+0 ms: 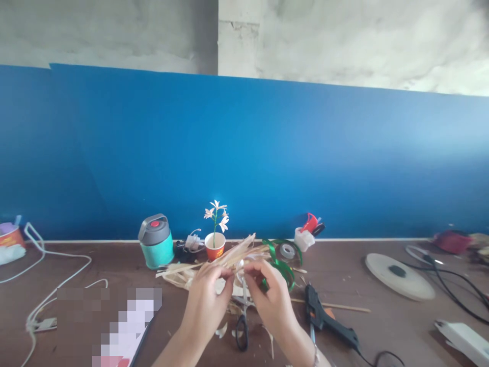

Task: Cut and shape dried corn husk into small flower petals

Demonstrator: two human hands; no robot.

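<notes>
My left hand (206, 298) and my right hand (272, 295) are raised close together over the middle of the table, fingertips pinched and facing each other. A small pale piece (240, 265) shows between the fingertips; its kind, and which hand holds it, I cannot make out. Behind the hands lies a heap of dried husk strips (244, 250). Below them, a pair of scissors (242, 331) with dark handles rests among scraps. Green ribbon (284, 270) curls beside my right hand. Beyond the heap, a paper cup (215, 250) holds a stem of pale flowers (216, 214).
A black glue gun (328, 318) lies on the right near a thin stick (347, 308). Farther right are a round lid (399, 275) and cables. A turquoise flask (156, 247) stands at back left; a white cord (63, 285) winds left. A blue partition (244, 153) closes the back.
</notes>
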